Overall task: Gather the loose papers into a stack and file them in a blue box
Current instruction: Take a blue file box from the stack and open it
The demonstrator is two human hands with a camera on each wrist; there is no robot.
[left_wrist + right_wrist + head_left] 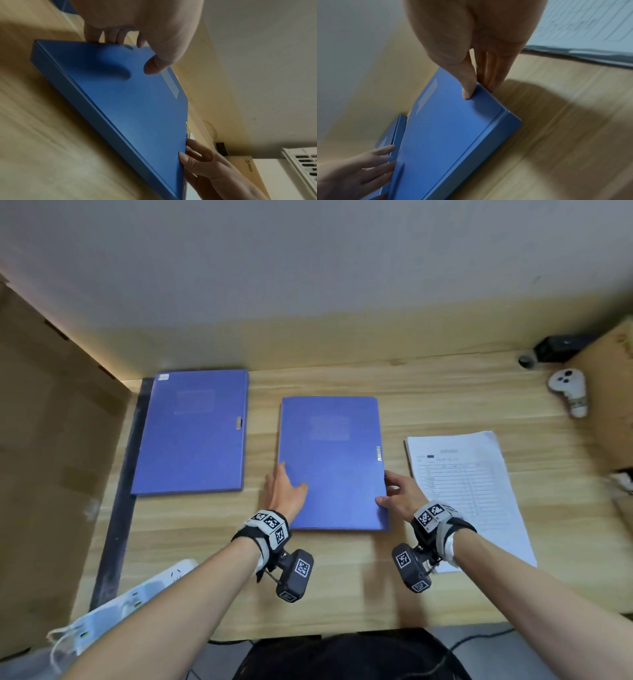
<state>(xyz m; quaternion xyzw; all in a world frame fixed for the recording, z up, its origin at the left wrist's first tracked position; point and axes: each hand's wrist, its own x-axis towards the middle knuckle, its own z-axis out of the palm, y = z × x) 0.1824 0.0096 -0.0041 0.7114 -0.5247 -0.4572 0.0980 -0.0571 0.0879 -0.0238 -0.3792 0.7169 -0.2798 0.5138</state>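
While both hands sit at its near end, the blue box (pixel 330 460) lies flat and closed in the middle of the worktop (pixel 445 392), its clasp (pixel 378 453) on the right edge. What it holds cannot be seen. The left hand (pixel 284 491) has its fingers down against the box's left edge and its thumb resting on the lid; in the left wrist view the thumb (pixel 154 65) lies on the blue top while the fingers (pixel 109 36) press the far side wall. The right hand (pixel 399 491) pinches the near right corner: in the right wrist view its thumb (pixel 467 86) bears on the lid and its fingers (pixel 493 75) curl down the side. The papers (pixel 469 487) lie in a stack just right of the box, printed side up, outside any container, and the right wrist is over their near left corner. A second box (pixel 193 433), also closed, lies flat to the left, apart from the first. A white controller (pixel 568 392) rests at the far right, and a power strip (pixel 137 594) at the near left edge.
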